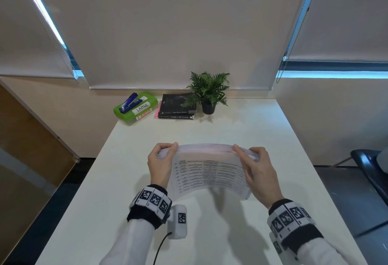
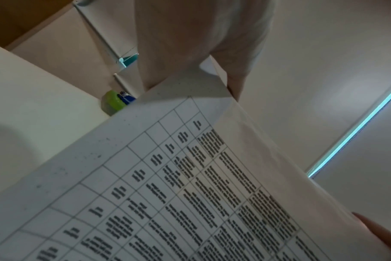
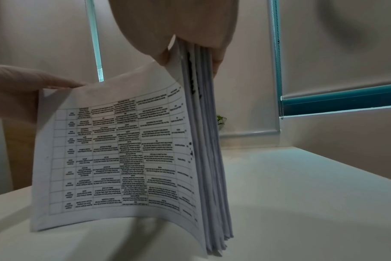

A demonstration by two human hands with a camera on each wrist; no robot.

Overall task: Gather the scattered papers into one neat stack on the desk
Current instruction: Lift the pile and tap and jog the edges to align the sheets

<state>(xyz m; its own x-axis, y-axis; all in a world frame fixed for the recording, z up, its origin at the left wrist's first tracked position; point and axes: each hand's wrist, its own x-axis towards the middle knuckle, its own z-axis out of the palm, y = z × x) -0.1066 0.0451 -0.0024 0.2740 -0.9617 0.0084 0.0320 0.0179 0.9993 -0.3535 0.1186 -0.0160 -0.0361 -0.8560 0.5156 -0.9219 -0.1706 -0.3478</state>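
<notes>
Papers: sheaf of white printed sheets with a ruled table of text (image 1: 206, 172), centre of the head view, held upright on edge with the lower edge at or just above the white desk (image 1: 262, 130); contact cannot be confirmed. Sheets bow toward the camera between the two grips.

Left hand (image 1: 160, 166): grip closed on the sheaf's upper left corner, thumb in front, fingers behind.

Right hand (image 1: 257, 172): grip pinching the upper right corner; in the right wrist view the sheet edges (image 3: 209, 141) show slightly staggered near the bottom.

Purpose, judged: the on-edge hold suits tapping the lower edge on the desk to square the sheets before laying them flat. No loose sheets visible elsewhere, so gathering appears done and squaring remains.

Other items, upper centre of the head view, well apart from the sheaf:
- blue stapler (image 1: 130, 103) on a green plastic box labelled LARGE (image 1: 136, 109)
- two dark stacked books (image 1: 177, 107)
- small green potted fern (image 1: 209, 92)
</notes>
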